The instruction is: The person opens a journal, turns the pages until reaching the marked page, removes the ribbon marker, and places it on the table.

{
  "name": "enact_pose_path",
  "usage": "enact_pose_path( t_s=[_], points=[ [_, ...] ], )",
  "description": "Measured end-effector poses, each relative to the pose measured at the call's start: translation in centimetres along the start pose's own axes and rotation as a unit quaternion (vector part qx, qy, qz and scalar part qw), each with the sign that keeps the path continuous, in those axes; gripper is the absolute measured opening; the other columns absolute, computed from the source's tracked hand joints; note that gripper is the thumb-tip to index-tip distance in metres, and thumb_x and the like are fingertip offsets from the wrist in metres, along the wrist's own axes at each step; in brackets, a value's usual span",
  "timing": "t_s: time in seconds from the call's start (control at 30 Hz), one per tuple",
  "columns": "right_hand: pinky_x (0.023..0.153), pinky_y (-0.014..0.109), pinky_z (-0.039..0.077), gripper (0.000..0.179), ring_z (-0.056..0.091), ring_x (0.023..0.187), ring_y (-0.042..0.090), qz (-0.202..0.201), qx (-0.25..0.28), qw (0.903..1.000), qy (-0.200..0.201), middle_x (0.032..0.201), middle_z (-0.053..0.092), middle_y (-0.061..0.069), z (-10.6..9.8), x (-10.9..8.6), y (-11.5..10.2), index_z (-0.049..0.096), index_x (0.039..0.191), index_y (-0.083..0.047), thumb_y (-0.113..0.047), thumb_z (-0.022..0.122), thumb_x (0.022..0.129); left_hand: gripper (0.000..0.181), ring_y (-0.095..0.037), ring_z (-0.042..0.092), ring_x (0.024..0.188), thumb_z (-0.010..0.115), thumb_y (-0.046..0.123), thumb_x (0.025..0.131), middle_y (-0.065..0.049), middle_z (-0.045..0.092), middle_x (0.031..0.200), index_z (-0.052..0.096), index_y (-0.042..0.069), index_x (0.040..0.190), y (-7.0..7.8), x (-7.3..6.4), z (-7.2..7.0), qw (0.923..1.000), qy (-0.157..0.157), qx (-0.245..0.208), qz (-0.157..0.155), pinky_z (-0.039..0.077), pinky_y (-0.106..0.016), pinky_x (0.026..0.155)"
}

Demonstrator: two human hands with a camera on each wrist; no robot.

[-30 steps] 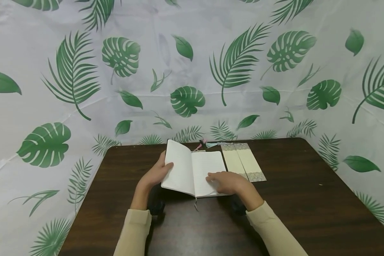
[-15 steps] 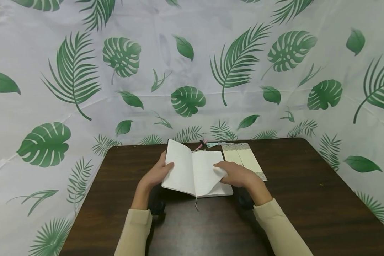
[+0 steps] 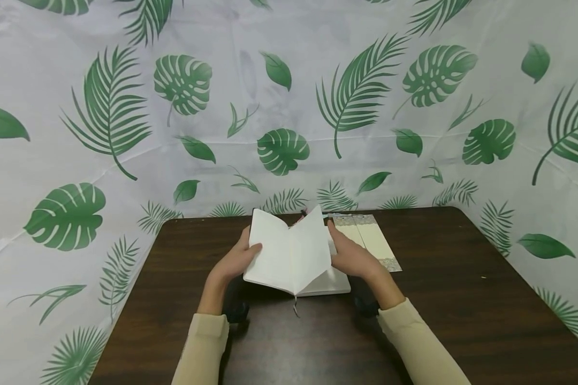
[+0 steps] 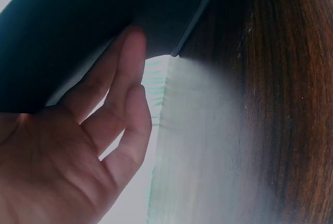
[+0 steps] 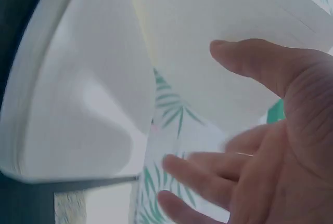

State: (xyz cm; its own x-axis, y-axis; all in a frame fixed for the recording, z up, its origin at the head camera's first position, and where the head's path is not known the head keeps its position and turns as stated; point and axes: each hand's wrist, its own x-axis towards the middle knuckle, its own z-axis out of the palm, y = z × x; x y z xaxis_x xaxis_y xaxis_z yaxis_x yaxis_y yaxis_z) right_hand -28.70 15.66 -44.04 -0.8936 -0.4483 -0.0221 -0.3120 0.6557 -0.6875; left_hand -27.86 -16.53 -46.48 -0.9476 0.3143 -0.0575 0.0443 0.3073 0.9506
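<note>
A notebook with a dark cover and white pages [image 3: 270, 251] lies open over the table, its left half tilted up. My left hand [image 3: 233, 260] holds that half, thumb on the page; in the left wrist view its fingers reach behind the dark cover [image 4: 171, 5]. One leaf [image 3: 310, 246] stands raised from the right half. Beside it is my right hand [image 3: 354, 256], thumb pointing up. The right wrist view shows the right hand [image 5: 260, 146] with thumb and fingers spread, the thumb near or against the lifted leaf [image 5: 208, 11]; contact is unclear. A ribbon [image 3: 296, 307] hangs from the spine.
Two cream bookmarks with patterned ends [image 3: 368, 240] lie side by side right of the notebook. A small pink tassel [image 3: 304, 213] partly shows behind it. The dark wooden table [image 3: 462, 299] meets a leaf-printed cloth [image 3: 279, 96] at its back edge.
My right hand first touches the right page, then lifts its corner. Now the leaf stands up and leans left, with the right hand at its right side. The left hand keeps its hold.
</note>
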Motion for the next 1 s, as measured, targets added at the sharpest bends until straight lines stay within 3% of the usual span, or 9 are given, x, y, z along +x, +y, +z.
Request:
enact_pose_path(
  t_s=[0.2,0.37,0.53,0.67,0.77,0.83,0.93,1.0],
  points=[
    [0.118,0.066,0.041,0.07,0.045,0.154,0.042,0.013,-0.022,0.999,-0.036,0.17,0.044,0.012,1.6,-0.2,-1.0,0.036,0.17,-0.02,-0.047,0.06,0.11,0.075,-0.044,0.015,0.158,0.038,0.016,0.115,-0.023,-0.006,0.178,-0.01,0.006,0.171,0.1,0.1,0.2,1.0,0.0,-0.006,0.0,0.014,-0.066,0.129],
    [0.116,0.06,0.046,0.062,0.054,0.148,0.036,0.014,-0.053,0.9968,-0.057,0.161,0.056,0.009,3.4,0.0,-1.6,0.047,0.164,-0.02,-0.046,0.06,0.109,0.075,-0.044,0.013,0.16,0.036,0.014,0.114,-0.023,-0.008,0.179,-0.013,0.006,0.171,0.2,0.0,0.3,0.9999,0.0,-0.011,0.004,0.014,-0.066,0.129],
    [0.113,0.058,0.049,0.066,0.06,0.143,0.032,0.009,-0.104,0.9919,-0.073,0.156,0.062,0.009,4.8,-0.1,-2.1,0.046,0.165,-0.022,-0.046,0.065,0.106,0.076,-0.043,0.012,0.161,0.036,0.014,0.115,-0.022,-0.011,0.18,-0.016,0.008,0.171,0.5,-0.2,0.3,0.9997,-0.005,-0.023,0.006,0.016,-0.064,0.129],
    [0.107,0.059,0.052,0.07,0.062,0.138,0.034,-0.023,-0.142,0.9853,-0.092,0.155,0.062,0.01,5.2,-0.3,-2.5,0.046,0.166,-0.024,-0.047,0.069,0.104,0.076,-0.046,0.036,0.146,0.035,0.017,0.116,-0.025,-0.003,0.177,-0.016,0.007,0.171,0.6,-0.2,0.3,0.9996,-0.014,-0.02,0.016,0.039,-0.055,0.117],
    [0.102,0.059,0.053,0.073,0.063,0.135,0.035,-0.046,-0.157,0.9809,-0.105,0.157,0.061,0.008,5.3,-0.5,-2.7,0.045,0.166,-0.025,-0.049,0.07,0.102,0.076,-0.044,0.049,0.13,0.036,0.026,0.117,-0.027,0.004,0.173,-0.014,0.006,0.17,0.2,0.1,0.2,0.9991,-0.021,-0.025,0.028,0.049,-0.046,0.103],
    [0.102,0.06,0.051,0.076,0.062,0.134,0.035,-0.051,-0.164,0.9789,-0.111,0.158,0.06,0.006,5.3,-0.6,-2.8,0.044,0.166,-0.027,-0.052,0.071,0.1,0.078,-0.04,0.052,0.126,0.036,0.035,0.117,-0.029,0.008,0.17,-0.013,0.006,0.17,-0.5,0.5,-0.1,0.9981,-0.029,-0.038,0.037,0.051,-0.044,0.099],
    [0.105,0.065,0.047,0.079,0.059,0.135,0.038,-0.049,-0.17,0.9769,-0.121,0.162,0.056,0.005,5.4,-0.6,-3.1,0.042,0.167,-0.029,-0.055,0.071,0.098,0.084,-0.035,0.061,0.116,0.032,0.053,0.116,-0.03,0.023,0.16,-0.011,0.006,0.171,-3.2,2.1,-0.9,0.9967,-0.036,-0.049,0.053,0.056,-0.042,0.091],
    [0.108,0.069,0.043,0.08,0.056,0.138,0.041,-0.045,-0.172,0.976,-0.126,0.163,0.054,0.007,5.4,-0.6,-3.3,0.041,0.168,-0.031,-0.056,0.071,0.098,0.088,-0.033,0.063,0.111,0.032,0.059,0.114,-0.03,0.029,0.152,-0.009,0.005,0.17,-3.7,2.4,-1.1,0.9967,-0.036,-0.055,0.047,0.058,-0.044,0.089]
  ],
)
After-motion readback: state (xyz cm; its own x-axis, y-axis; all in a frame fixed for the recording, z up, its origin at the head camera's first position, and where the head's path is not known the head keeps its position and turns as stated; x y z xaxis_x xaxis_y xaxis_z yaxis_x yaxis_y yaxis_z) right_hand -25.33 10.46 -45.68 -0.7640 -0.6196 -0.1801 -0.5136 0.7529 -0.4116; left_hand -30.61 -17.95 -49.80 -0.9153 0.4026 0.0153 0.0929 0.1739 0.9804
